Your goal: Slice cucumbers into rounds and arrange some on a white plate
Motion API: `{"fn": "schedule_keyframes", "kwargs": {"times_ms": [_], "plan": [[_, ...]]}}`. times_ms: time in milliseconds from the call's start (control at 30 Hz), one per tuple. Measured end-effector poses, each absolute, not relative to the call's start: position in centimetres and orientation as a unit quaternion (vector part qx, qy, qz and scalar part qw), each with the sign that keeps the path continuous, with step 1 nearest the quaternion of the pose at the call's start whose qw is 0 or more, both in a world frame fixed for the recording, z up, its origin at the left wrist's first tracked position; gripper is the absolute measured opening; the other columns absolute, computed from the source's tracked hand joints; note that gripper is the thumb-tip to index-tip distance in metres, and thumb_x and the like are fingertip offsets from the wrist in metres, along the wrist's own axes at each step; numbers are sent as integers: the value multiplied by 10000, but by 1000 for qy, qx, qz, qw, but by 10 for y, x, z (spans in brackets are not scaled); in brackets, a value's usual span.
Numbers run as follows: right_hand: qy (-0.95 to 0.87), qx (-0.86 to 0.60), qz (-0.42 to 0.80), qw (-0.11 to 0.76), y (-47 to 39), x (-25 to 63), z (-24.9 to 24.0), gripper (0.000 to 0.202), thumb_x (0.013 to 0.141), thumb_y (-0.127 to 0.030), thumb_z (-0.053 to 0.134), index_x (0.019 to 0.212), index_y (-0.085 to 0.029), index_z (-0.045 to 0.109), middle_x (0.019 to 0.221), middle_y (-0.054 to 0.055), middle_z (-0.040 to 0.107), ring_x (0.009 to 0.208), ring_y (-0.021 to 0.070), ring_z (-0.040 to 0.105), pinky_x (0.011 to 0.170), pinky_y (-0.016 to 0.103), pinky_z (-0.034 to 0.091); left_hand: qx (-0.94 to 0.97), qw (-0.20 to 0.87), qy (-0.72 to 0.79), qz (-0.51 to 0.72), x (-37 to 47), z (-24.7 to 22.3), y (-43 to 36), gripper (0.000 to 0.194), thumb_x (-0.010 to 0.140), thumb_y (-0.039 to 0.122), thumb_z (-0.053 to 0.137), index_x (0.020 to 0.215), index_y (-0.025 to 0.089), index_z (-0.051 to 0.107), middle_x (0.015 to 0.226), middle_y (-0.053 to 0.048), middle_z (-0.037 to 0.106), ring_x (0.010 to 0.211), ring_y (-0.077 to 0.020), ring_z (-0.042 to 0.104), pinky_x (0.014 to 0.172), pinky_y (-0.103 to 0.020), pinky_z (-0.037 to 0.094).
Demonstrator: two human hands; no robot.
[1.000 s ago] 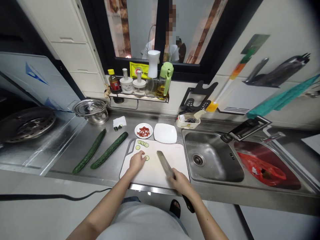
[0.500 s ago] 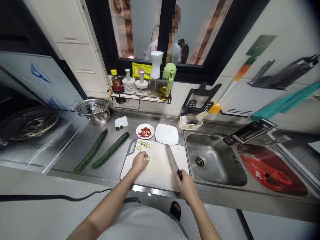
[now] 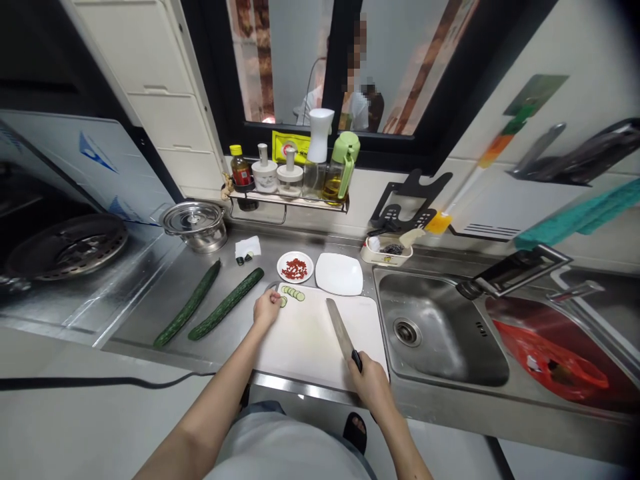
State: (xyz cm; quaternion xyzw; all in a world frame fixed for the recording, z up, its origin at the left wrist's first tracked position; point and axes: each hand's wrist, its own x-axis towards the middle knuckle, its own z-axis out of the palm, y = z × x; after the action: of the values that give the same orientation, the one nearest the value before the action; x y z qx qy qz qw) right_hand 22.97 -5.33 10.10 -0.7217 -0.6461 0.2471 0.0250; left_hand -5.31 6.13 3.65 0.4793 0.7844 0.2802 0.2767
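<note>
My left hand (image 3: 267, 309) is at the upper left of the white cutting board (image 3: 310, 347), its fingers pinched beside a cucumber slice (image 3: 283, 302); what lies between the fingertips is hidden. A short overlapping row of cucumber slices (image 3: 293, 293) lies just to the right, along the board's top edge. My right hand (image 3: 369, 377) grips the black handle of a knife (image 3: 340, 328), whose blade is over the right part of the board. Two whole cucumbers (image 3: 227, 303) (image 3: 189, 305) lie on the steel counter left of the board.
Behind the board are a plate of red pieces (image 3: 295, 268) and a white square dish (image 3: 339, 274). A lidded pot (image 3: 196, 225) and small cucumber ends on paper (image 3: 247, 249) stand back left. The sink (image 3: 440, 327) is right; a condiment shelf (image 3: 290, 199) hangs behind.
My left hand has moved up and left, from the middle-left of the board, where it was at a slice, to the lone slice near the row. The knife remains over the board's right part.
</note>
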Motion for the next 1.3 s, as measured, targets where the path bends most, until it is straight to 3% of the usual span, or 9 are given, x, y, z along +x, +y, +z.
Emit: {"fn": "schedule_keyframes", "kwargs": {"times_ms": [467, 767, 967, 1300], "plan": [[-652, -711, 260, 43, -51, 233, 97, 251, 925, -298, 393, 906, -161, 603, 798, 86, 685, 761, 174, 619, 589, 223, 311, 518, 210, 804, 204, -46, 39, 52, 134, 808, 274, 538, 869, 249, 655, 855, -13, 687, 820, -179, 612, 670, -245, 398], [-651, -719, 244, 5, -54, 232, 96, 281, 935, -313, 378, 992, -151, 600, 855, 100, 693, 795, 181, 625, 604, 226, 316, 583, 166, 760, 233, -30, 48, 54, 256, 831, 222, 505, 1039, 231, 654, 1021, -63, 630, 999, -212, 551, 876, -298, 405], [-651, -720, 241, 3, -54, 233, 101, 264, 933, -311, 398, 1006, -159, 602, 864, 92, 695, 801, 177, 630, 608, 223, 325, 672, 180, 700, 161, -8, 62, 69, 340, 870, 242, 487, 1186, 263, 610, 1092, -92, 574, 1069, -235, 484, 932, -339, 343], [-649, -721, 243, 6, -55, 232, 103, 256, 937, -311, 401, 990, -161, 601, 870, 88, 695, 812, 169, 630, 613, 217, 321, 702, 178, 679, 120, -5, 70, 81, 185, 851, 194, 516, 1001, 207, 624, 1064, -78, 594, 1048, -216, 490, 901, -317, 345]]}}
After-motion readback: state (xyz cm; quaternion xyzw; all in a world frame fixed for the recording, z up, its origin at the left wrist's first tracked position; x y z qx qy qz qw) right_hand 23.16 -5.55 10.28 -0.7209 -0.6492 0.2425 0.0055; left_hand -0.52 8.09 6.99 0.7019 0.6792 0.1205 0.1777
